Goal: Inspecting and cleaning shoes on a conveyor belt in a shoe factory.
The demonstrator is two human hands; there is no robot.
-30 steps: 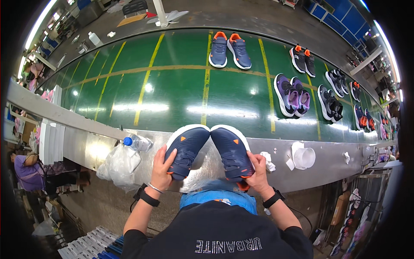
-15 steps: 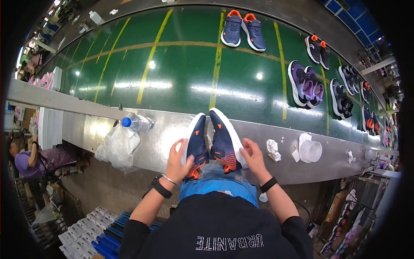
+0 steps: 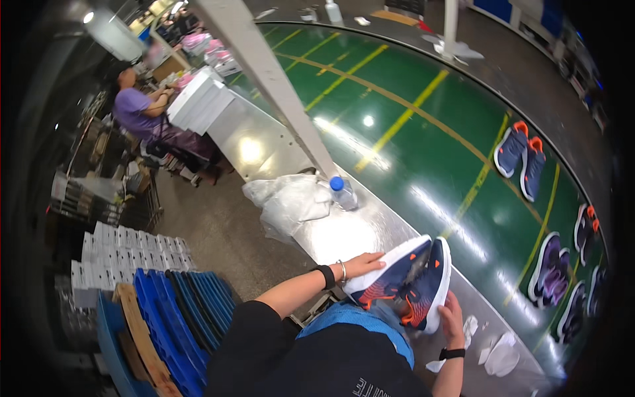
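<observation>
A pair of dark navy sneakers with white soles and orange linings stands at the near edge of the metal ledge, close to my body, toes pointing away. My left hand (image 3: 361,265) grips the left sneaker (image 3: 391,270) along the outer side of its sole. At the heel end of the right sneaker (image 3: 433,281), my right hand (image 3: 452,319) has its fingers curled against the white sole. The two sneakers sit side by side, their toes nearly touching. Part of each heel is hidden by my hands and the blue cloth at my waist.
Beyond the metal ledge (image 3: 331,239) runs a green conveyor belt (image 3: 423,165) carrying more sneakers (image 3: 520,159). A capped bottle (image 3: 344,194) and a plastic bag (image 3: 291,204) lie left, beside a slanting post (image 3: 281,86). Blue pallets (image 3: 169,324) and a co-worker (image 3: 142,112) are further left.
My view has swung left, bringing in the co-worker, white boxes and pallets. Both hands stay at the same pair of sneakers, and the left hand now lies closer along the sole.
</observation>
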